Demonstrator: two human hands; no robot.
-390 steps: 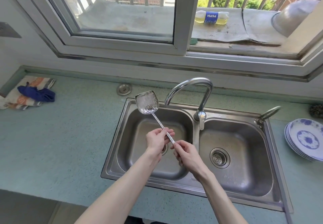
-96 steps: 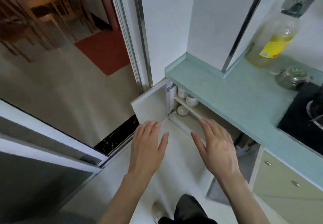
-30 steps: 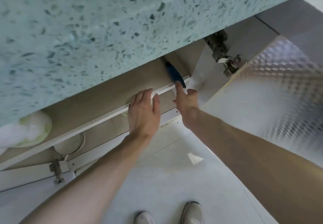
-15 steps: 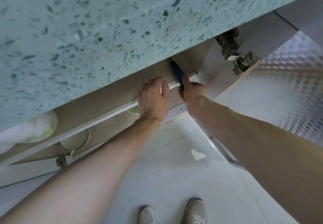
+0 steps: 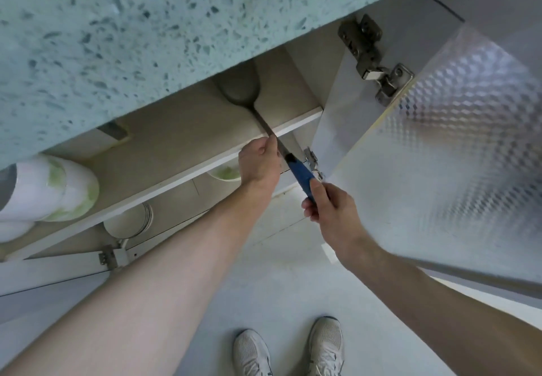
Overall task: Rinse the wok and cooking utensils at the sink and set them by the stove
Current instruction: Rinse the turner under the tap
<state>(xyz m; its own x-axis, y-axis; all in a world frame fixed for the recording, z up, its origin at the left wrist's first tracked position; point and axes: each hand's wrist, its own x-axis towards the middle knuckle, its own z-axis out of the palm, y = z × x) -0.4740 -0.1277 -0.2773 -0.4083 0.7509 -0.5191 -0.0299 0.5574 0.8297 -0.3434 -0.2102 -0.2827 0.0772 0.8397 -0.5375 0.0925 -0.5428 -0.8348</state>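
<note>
A metal spatula (image 5: 241, 91) with a blue handle slants out of the open cabinet under the speckled green countertop (image 5: 146, 24). Its flat head lies on the upper shelf (image 5: 187, 147), partly hidden by the counter edge. My right hand (image 5: 331, 205) grips the blue handle near its end. My left hand (image 5: 259, 161) holds the thin metal shaft just past the shelf's front edge.
The cabinet door (image 5: 440, 155) stands open on my right, with its hinge (image 5: 378, 65) above. White and green bowls (image 5: 50, 188) sit on the upper shelf at left, more dishes (image 5: 129, 220) below. My shoes (image 5: 289, 349) are on the pale floor.
The spatula has been drawn partly out of the cabinet, so its head now shows. My right hand slid back along the blue handle and my left hand took hold of the shaft.
</note>
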